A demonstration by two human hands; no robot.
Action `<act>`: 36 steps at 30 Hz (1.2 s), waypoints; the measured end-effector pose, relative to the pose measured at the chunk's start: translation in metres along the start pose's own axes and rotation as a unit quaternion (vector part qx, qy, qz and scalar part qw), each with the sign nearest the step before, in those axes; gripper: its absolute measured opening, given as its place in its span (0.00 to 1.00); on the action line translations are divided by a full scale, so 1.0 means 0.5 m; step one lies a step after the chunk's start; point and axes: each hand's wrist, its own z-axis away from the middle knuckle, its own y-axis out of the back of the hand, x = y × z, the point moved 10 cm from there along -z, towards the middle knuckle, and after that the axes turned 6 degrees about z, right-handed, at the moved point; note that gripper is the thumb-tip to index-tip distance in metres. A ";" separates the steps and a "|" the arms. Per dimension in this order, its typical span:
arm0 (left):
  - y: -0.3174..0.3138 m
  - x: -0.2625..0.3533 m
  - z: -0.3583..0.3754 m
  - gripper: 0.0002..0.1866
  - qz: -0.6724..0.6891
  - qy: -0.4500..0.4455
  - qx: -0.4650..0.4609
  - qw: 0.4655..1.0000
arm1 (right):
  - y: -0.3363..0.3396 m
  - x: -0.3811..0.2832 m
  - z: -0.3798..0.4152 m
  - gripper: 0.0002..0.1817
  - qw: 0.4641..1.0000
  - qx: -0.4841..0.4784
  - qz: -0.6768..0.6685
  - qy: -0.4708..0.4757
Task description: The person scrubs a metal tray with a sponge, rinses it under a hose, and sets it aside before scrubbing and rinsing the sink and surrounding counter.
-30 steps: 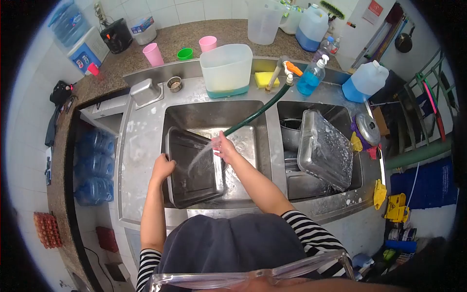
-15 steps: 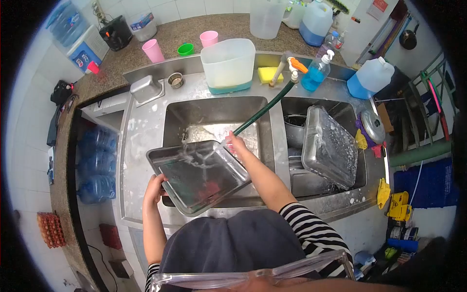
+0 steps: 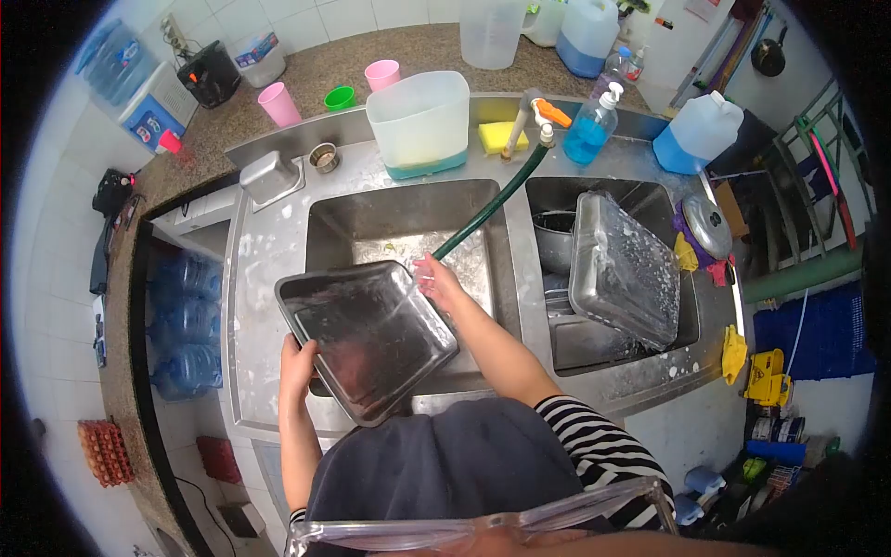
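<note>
A rectangular metal baking tray [image 3: 371,334] is held tilted over the left sink basin [image 3: 325,218], its inside wet and facing me. My left hand [image 3: 297,365] is closed on its left edge, thumb on the rim. At the tray's upper right corner, my right hand [image 3: 439,282] has its fingers closed around the lower end of a green hose [image 3: 497,213]. The hose runs up to a tap with an orange handle [image 3: 553,113]. The hose's mouth is hidden by my fingers, and I cannot make out a water stream.
A soapy metal pan [image 3: 624,269] leans in the right basin above other metal pots. Behind the basins stand a translucent container [image 3: 419,121] with greenish liquid, a yellow sponge [image 3: 502,138] and a blue soap bottle [image 3: 591,130]. Pink cups [image 3: 278,104] line the counter.
The tray has tipped further, its near corner dropping lower. Water that was splashing and pooling across its surface has mostly run off. My right hand has shifted slightly left with the hose.
</note>
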 end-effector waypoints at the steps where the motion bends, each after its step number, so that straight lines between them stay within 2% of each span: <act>1: 0.005 0.010 -0.003 0.17 -0.018 -0.063 0.010 0.998 | -0.025 -0.005 0.009 0.23 0.999 -0.026 -0.034 0.009; 2: 0.008 0.025 0.000 0.18 -0.036 -0.124 0.020 0.991 | -0.052 -0.016 0.016 0.25 0.996 -0.063 -0.064 0.025; 3: 0.001 0.032 0.008 0.18 -0.036 -0.123 0.019 0.992 | -0.077 -0.027 0.028 0.26 0.989 -0.097 -0.102 0.037; 5: 0.015 0.085 0.043 0.22 -0.081 -0.189 0.106 0.973 | -0.101 -0.038 0.048 0.27 0.980 -0.120 -0.154 0.041; 6: 0.017 0.082 0.040 0.22 -0.082 -0.189 0.107 0.973 | -0.098 -0.033 0.048 0.27 0.980 -0.121 -0.154 0.041; 8: 0.034 0.121 0.063 0.26 -0.069 -0.323 0.159 0.930 | -0.075 -0.019 0.053 0.26 0.983 -0.108 -0.143 0.028; 9: 0.036 0.126 0.070 0.26 -0.068 -0.323 0.160 0.930 | -0.060 -0.012 0.051 0.26 0.983 -0.109 -0.142 0.028; 11: 0.043 0.126 0.081 0.27 -0.039 -0.287 0.161 0.943 | 0.007 0.019 0.027 0.25 0.996 -0.059 -0.061 0.020; 13: 0.048 0.129 0.096 0.29 -0.032 -0.316 0.160 0.934 | 0.063 0.038 0.005 0.25 0.998 -0.053 -0.037 0.024; 15: 0.045 0.156 0.128 0.32 -0.186 -0.410 0.171 0.876 | 0.131 0.047 0.001 0.24 0.999 0.024 -0.028 0.007; 16: 0.053 0.161 0.130 0.32 -0.185 -0.410 0.172 0.876 | 0.162 0.056 -0.014 0.24 0.999 0.024 -0.027 0.007; 18: 0.027 0.204 0.176 0.34 -0.234 -0.521 0.121 0.812 | 0.224 0.058 -0.026 0.20 0.997 0.075 0.020 0.008; 19: 0.031 0.210 0.183 0.34 -0.234 -0.521 0.122 0.811 | 0.233 0.055 -0.027 0.20 0.997 0.074 0.021 0.008; 21: 0.002 0.219 0.204 0.33 -0.296 -0.553 0.066 0.776 | 0.257 0.028 -0.025 0.20 0.980 0.120 0.158 0.025; 23: -0.008 0.219 0.215 0.34 -0.293 -0.559 0.046 0.775 | 0.257 0.013 -0.022 0.19 0.980 0.136 0.143 0.024; 25: -0.044 0.202 0.209 0.35 -0.352 -0.522 -0.017 0.777 | 0.220 0.009 -0.022 0.17 0.988 0.083 0.127 -0.007; 27: -0.066 0.188 0.205 0.35 -0.374 -0.522 -0.028 0.766 | 0.160 0.001 0.001 0.15 0.989 0.045 0.140 -0.018; 29: -0.108 0.181 0.213 0.33 -0.398 -0.542 -0.076 0.736 | 0.076 -0.015 0.033 0.13 0.996 -0.013 0.088 -0.023; 30: -0.125 0.170 0.200 0.33 -0.399 -0.533 -0.108 0.739 | 0.055 -0.016 0.038 0.13 0.996 -0.013 0.089 -0.024; 32: -0.156 0.172 0.190 0.33 -0.405 -0.526 -0.133 0.736 | 0.000 -0.022 0.044 0.11 0.996 -0.063 -0.057 -0.024; 36: -0.219 0.168 0.137 0.31 -0.440 -0.511 -0.186 0.714 | -0.069 -0.065 0.087 0.10 0.992 -0.067 -0.107 -0.005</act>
